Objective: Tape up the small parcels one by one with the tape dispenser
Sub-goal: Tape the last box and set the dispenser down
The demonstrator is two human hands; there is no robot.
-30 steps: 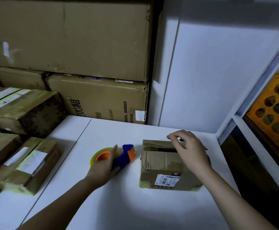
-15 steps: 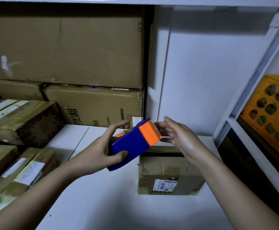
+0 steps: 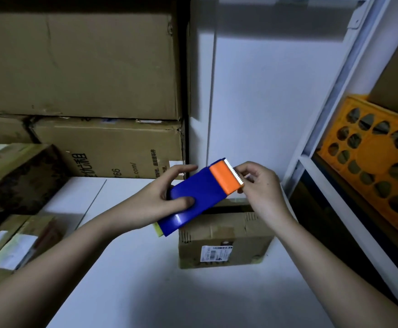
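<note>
My left hand [image 3: 164, 197] grips the blue and orange tape dispenser [image 3: 198, 195] in the air, its toothed white blade pointing up and right. At that blade end my right hand [image 3: 259, 185] has its fingers curled and pinches the tape end. Below them a small cardboard parcel [image 3: 224, 240] with a white barcode label stands on the white table [image 3: 127, 287]. A bit of the yellow-green tape roll shows under the dispenser's lower end.
Several taped parcels [image 3: 16, 176] are stacked at the left edge of the table. Large cardboard boxes [image 3: 79, 67] are piled at the back. A white shelf frame [image 3: 335, 91] with an orange crate [image 3: 377, 162] stands to the right.
My left hand picked the dispenser up from the table and raised it over the parcel. My right hand left the parcel's top and came to the blade end, fingers now curled there.
</note>
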